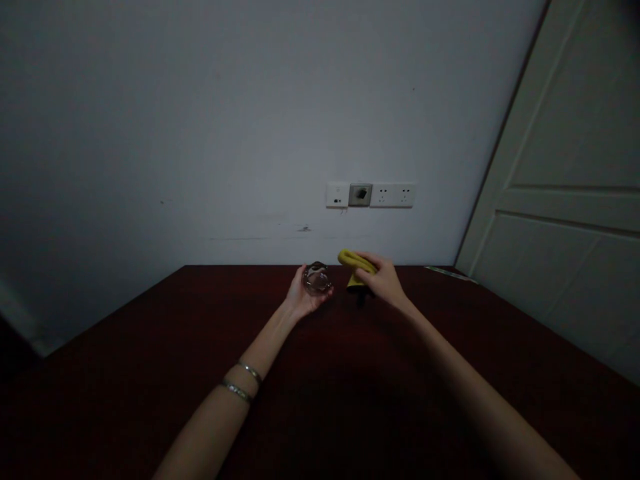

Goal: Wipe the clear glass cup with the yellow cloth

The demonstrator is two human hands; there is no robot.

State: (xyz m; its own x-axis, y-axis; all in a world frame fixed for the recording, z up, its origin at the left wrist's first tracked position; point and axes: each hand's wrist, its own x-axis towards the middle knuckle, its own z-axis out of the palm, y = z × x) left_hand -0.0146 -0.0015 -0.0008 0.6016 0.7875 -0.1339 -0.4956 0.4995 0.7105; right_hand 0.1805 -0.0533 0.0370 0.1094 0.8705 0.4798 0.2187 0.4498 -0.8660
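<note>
A small round glass ashtray (317,277), clear with notches in its rim, rests in my left hand (302,297). The fingers and thumb curl around its sides and hold it just above the dark red table (320,373). A folded yellow cloth (356,261) with a dark underside is pinched in my right hand (384,279). Part of the cloth hangs below the fingers. A short gap separates the cloth from the ashtray. Two silver bangles (243,380) circle my left forearm.
Behind the table stands a pale wall (225,133) with a row of sockets (393,195). A light panelled door (565,200) slants along the right side. On the table's far right edge lies a thin flat strip (450,273).
</note>
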